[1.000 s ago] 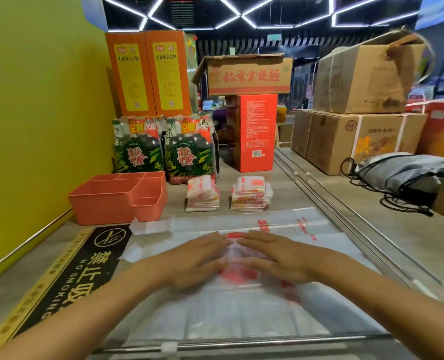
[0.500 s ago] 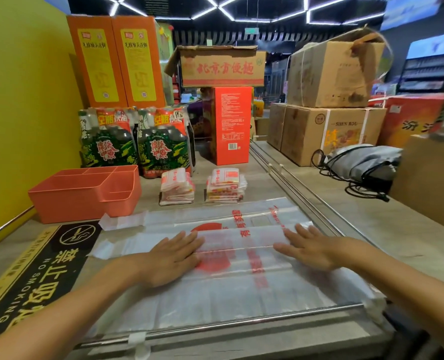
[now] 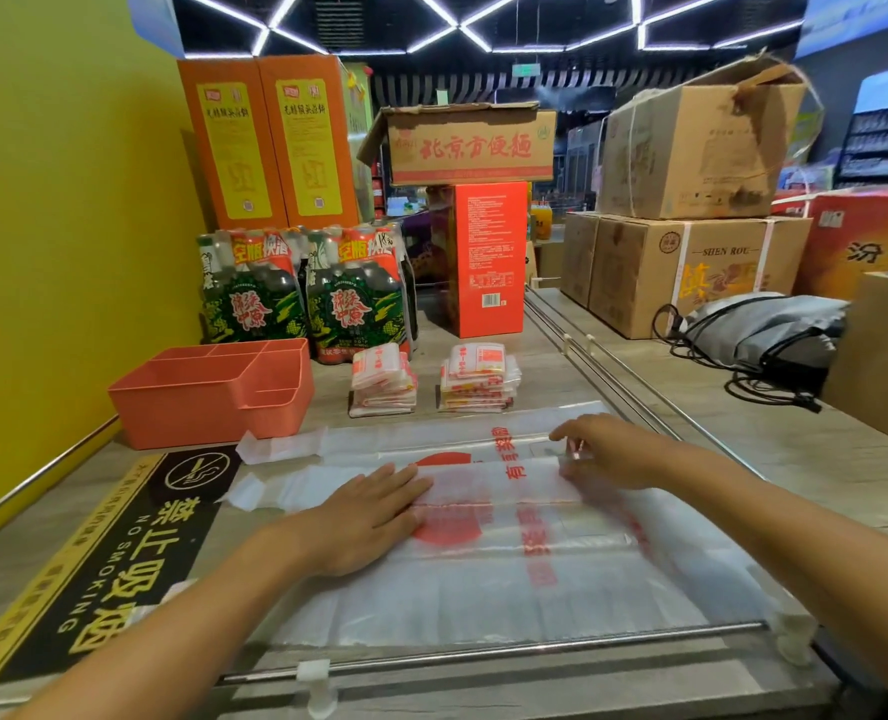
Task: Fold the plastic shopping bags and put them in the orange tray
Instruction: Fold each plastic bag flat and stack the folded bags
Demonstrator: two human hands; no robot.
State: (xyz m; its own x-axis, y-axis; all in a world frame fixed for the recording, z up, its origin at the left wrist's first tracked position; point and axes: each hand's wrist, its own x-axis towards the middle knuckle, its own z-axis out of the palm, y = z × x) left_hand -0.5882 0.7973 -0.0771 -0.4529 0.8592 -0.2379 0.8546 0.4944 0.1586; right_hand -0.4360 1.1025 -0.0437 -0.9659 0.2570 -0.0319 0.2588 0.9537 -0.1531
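Head view: plastic bag lies flat on bench, near-centre. Long axis runs left-right; handle strips point left, toward the no-smoking sticker. Bottom end sits at the near right by the metal rail. Red print across the middle, text reads sideways.

Left hand: fingers straight, palm flat, pressing down on bag left of centre, over the red circle print. Grip wide, not holding anything.

Right hand: at far edge of bag, right of centre. Fingers curled, pinching the far edge of the film; grip narrow, on the bag. That edge looks slightly lifted there, blurred, can't tell how much.

Orange tray: far left on bench, just beyond the handle strips, near the yellow wall. Has divided compartments; contents not visible from this angle.

Two stacks of folded bags and sit side by side on bench, far of the flat bag, right of tray, apart from it.

Behind: shrink-wrapped bottle packs, tall orange boxes, red box w/ carton on top. Far right: cardboard cartons, grey drawstring bag.
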